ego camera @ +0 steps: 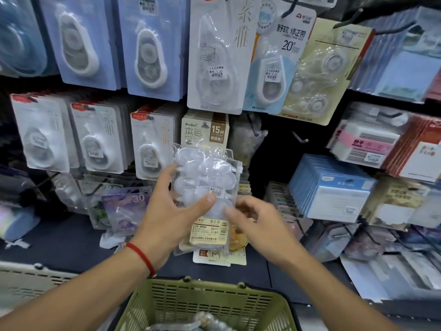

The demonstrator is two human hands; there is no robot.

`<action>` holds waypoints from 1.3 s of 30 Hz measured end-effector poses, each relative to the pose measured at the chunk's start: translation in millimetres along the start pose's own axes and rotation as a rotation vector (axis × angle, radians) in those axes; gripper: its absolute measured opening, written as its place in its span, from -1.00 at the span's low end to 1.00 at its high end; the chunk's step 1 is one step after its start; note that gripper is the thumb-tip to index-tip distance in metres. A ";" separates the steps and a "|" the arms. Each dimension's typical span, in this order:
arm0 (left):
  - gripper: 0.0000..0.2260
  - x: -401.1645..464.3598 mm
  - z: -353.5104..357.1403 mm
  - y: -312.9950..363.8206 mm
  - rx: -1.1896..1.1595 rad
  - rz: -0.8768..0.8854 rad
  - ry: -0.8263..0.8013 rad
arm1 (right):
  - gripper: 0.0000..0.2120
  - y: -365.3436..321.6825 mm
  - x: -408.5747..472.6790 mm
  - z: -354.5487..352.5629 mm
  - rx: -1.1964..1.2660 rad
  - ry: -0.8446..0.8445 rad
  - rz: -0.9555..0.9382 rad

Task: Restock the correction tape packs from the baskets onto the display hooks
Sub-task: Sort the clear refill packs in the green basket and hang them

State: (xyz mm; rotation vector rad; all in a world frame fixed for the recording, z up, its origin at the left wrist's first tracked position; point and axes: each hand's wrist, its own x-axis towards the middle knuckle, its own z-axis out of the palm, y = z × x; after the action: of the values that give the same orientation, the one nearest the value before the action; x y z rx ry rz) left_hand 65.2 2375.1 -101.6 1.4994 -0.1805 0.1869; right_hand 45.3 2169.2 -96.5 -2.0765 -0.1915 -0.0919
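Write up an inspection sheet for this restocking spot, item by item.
Surface: dark shelf ledge below the hooks.
Job's things: clear bag of correction tapes held up before the display; green basket below with more stock.
Clutter: loose carded packs lying on the ledge.
Grippers: left hand grips the bag; right hand touches its lower edge.
Cables: nothing seen.
Surroundings: hooks full of carded packs; one bare hook.
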 end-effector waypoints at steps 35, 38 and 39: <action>-0.16 14.9 -12.9 6.9 -0.200 -0.061 0.049 | -0.82 -16.2 -2.9 -34.3 0.562 0.324 -0.046; -0.16 15.3 -12.7 7.1 -0.197 -0.046 0.049 | -0.83 -18.5 -3.6 -35.1 0.599 0.315 -0.055; -0.16 15.6 -12.5 7.2 -0.197 -0.042 0.048 | -0.81 -18.9 -3.3 -35.4 0.617 0.311 -0.060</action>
State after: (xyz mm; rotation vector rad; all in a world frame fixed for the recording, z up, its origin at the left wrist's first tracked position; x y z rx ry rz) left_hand 78.7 2388.2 -91.8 1.3006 -0.1251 0.1660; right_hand 39.3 2147.2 -63.3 -1.4201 -0.0764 -0.3454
